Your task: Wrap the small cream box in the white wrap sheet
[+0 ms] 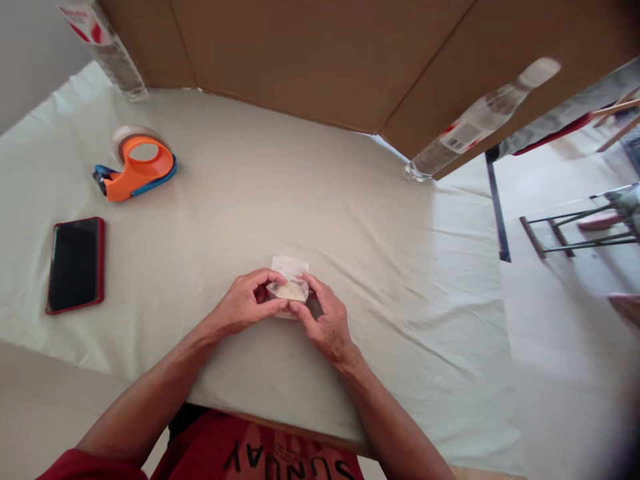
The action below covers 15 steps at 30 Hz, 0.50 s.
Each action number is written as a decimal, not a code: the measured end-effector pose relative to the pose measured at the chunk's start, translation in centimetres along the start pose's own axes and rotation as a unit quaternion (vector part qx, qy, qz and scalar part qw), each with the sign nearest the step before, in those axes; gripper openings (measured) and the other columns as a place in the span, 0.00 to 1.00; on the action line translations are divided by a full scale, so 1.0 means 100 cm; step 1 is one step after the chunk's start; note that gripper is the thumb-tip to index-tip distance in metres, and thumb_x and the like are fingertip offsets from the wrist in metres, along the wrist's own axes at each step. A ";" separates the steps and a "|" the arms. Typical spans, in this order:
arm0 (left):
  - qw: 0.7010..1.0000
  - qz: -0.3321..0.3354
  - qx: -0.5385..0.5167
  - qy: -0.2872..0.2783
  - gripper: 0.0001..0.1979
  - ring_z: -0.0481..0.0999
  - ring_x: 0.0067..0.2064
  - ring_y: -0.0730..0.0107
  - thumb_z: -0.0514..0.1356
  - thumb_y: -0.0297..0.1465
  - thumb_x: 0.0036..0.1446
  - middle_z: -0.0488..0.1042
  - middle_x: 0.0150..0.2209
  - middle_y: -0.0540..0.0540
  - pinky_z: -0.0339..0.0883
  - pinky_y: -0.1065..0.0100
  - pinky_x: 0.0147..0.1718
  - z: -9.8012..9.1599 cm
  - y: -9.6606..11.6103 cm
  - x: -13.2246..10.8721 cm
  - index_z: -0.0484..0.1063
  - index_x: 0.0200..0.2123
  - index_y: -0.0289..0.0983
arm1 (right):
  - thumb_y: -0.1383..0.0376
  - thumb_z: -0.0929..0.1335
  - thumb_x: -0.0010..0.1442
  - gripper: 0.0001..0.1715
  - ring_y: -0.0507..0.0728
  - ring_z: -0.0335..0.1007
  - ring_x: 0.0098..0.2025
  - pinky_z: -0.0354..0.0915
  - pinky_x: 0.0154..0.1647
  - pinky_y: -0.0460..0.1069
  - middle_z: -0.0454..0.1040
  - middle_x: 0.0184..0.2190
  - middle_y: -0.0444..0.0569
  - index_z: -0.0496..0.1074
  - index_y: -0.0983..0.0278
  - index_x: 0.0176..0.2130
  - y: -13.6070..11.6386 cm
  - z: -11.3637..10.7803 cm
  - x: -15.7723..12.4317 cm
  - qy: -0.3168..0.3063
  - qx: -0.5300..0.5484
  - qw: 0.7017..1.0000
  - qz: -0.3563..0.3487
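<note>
Near the front of the cloth-covered table, a small white paper-like packet lies between my hands, its upper flap standing away from me. Something pale and cream-coloured shows in its opened middle; its kind I cannot make out. My left hand pinches the packet's left side, thumb along the near edge and fingers at the far side. From the other side, my right hand grips the right edge with thumb and fingertips. Both thumbs almost meet at the near edge. The packet's underside is hidden.
An orange and blue tape dispenser and a red-cased phone lie at the left. Tall brown cardboard borders the back, with a clear bottle at left and another bottle at right. A metal-framed stool stands beyond the table.
</note>
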<state>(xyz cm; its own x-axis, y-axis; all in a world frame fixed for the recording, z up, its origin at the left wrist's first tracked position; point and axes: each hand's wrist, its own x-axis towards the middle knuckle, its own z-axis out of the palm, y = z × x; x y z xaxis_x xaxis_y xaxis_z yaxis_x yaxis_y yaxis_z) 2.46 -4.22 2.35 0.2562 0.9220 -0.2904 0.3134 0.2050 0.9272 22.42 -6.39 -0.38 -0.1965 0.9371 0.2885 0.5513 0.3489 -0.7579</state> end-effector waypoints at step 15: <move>0.995 -0.051 -0.017 -0.081 0.25 0.75 0.35 0.67 0.65 0.40 0.50 0.79 0.40 0.43 0.70 0.68 0.34 -0.008 0.008 -0.002 0.75 0.50 0.35 | 0.58 0.68 0.65 0.31 0.61 0.73 0.57 0.69 0.58 0.57 0.77 0.55 0.53 0.63 0.58 0.65 -0.005 -0.008 0.002 -0.092 0.075 0.992 0.044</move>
<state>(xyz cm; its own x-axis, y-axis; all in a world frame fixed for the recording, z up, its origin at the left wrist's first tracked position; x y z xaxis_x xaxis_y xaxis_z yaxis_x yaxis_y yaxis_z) 1.92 -3.96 3.33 0.3690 0.8316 -0.4151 0.3140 0.3089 0.8978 22.77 -6.42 0.56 -0.3059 0.9450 0.1154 0.4486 0.2500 -0.8581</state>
